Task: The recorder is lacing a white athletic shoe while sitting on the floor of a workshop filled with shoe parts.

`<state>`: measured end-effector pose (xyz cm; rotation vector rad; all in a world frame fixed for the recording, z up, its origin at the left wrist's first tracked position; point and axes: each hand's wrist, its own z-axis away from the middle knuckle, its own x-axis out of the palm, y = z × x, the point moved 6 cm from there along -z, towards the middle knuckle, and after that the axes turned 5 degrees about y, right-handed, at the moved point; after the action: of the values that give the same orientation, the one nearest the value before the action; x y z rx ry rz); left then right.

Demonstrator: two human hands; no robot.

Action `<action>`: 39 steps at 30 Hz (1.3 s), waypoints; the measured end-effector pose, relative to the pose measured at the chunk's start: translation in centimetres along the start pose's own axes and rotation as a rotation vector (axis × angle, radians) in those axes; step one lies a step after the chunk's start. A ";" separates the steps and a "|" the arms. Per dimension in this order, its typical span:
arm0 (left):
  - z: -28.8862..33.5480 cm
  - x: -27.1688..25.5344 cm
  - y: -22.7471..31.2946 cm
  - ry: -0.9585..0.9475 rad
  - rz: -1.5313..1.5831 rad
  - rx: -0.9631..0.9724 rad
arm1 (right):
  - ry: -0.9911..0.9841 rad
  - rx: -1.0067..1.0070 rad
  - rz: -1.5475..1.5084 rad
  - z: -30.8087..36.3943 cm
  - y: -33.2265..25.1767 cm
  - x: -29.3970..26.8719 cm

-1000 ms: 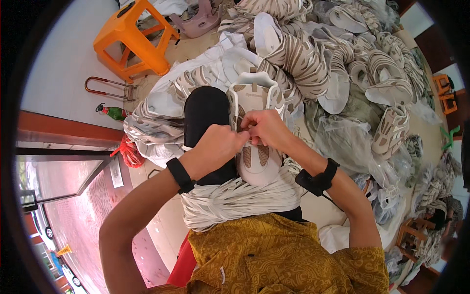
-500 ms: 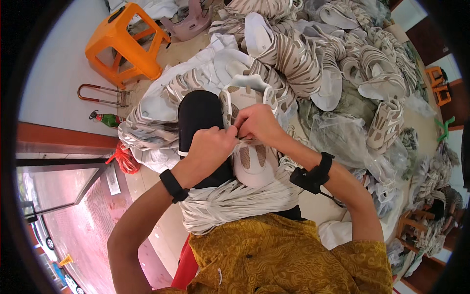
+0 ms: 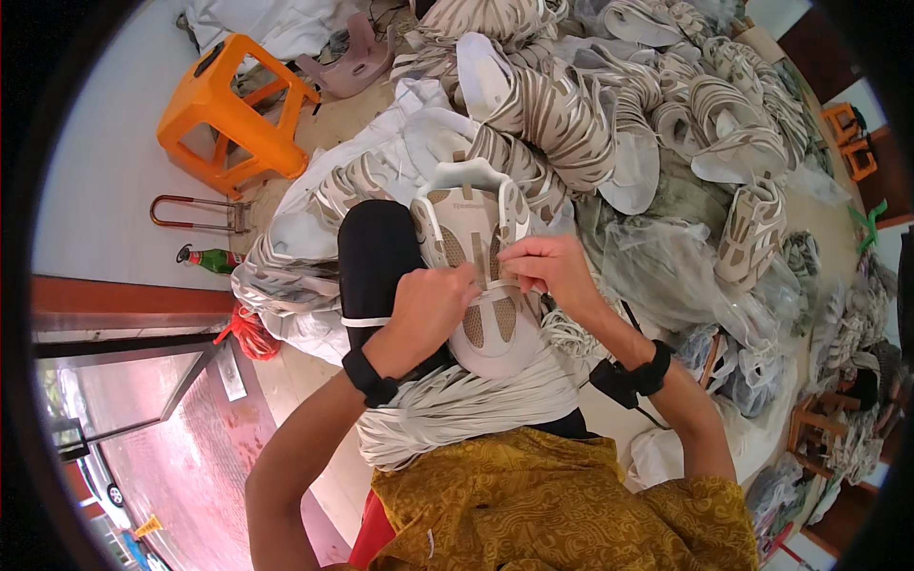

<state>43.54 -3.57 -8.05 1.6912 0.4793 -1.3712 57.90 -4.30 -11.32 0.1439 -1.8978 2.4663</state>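
A beige and white shoe upper (image 3: 495, 347) with mesh panels lies over my lap, its toe toward me. My left hand (image 3: 427, 306) is closed in a pinch at the left side of its lacing area. At the right side, my right hand (image 3: 560, 274) pinches with thumb and forefinger. Between them a thin white shoelace (image 3: 495, 284) crosses the upper; its ends are hidden in my fingers. A thick bundle of white laces (image 3: 466, 409) lies across my lap. Left of the upper is a black rounded, cloth-covered form (image 3: 379, 249).
Stacks of nested shoe uppers (image 3: 562, 124) spread ahead and right, with clear plastic bags (image 3: 657, 262) among them. At the left are an orange stool (image 3: 224, 114), a green bottle (image 3: 214, 259) and a red string bundle (image 3: 249, 333). A glass door (image 3: 124, 381) stands lower left.
My hands have come apart from their meeting point over the upper, the right one moving to the right. The lace crossing and more of the upper's middle now show. The view has shifted slightly.
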 end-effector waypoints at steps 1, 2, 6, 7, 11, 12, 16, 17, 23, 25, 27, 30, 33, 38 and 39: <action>0.1 -0.1 -0.2 -0.001 -0.002 0.004 | 0.004 -0.002 -0.002 0.2 0.1 -0.2; 0.3 -0.6 -0.2 0.064 0.142 0.059 | 0.053 0.004 -0.066 0.4 0.1 -0.7; 1.3 -4.8 3.9 0.294 0.331 0.333 | 0.141 0.083 -0.245 1.3 3.4 -1.0; 1.1 -4.6 4.2 0.286 0.333 0.336 | 0.148 0.085 -0.251 2.0 3.6 -0.7; -1.4 -1.1 0.4 0.064 0.615 -0.236 | 0.045 0.106 -0.092 3.5 3.6 0.3; -2.0 -0.3 0.2 0.032 0.545 -0.222 | 0.073 0.013 0.105 3.5 3.0 0.0; -3.2 1.3 0.9 -0.083 0.406 -0.162 | 0.114 -0.284 0.512 3.1 2.0 -0.6; -3.5 1.3 1.1 -0.085 0.401 -0.157 | 0.119 -0.286 0.508 3.0 2.0 -0.9; -3.9 1.9 1.7 -0.280 0.284 -0.212 | 0.152 -0.232 0.385 2.8 1.4 -1.1; -3.8 2.2 1.4 -0.310 0.263 -0.284 | 0.140 -0.159 0.294 2.5 1.6 -0.7; -3.7 2.4 1.2 -0.292 0.249 -0.268 | 0.129 -0.175 0.273 2.7 1.4 -0.6; -3.6 2.5 1.2 -0.262 0.229 -0.225 | 0.126 -0.188 0.212 2.8 1.5 -0.2; -3.6 2.4 1.4 -0.256 0.219 -0.201 | 0.155 -0.192 0.236 2.8 1.6 -0.2; -3.4 2.4 1.3 -0.197 0.204 -0.153 | 0.226 -0.415 0.632 2.9 0.2 1.1; -3.4 2.2 1.6 -0.188 0.226 -0.162 | 0.243 -0.460 0.776 2.9 0.0 1.5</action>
<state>47.39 -2.12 -9.43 1.4228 0.2746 -1.2747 56.61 -7.15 -10.47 -1.0222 -2.6655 2.1101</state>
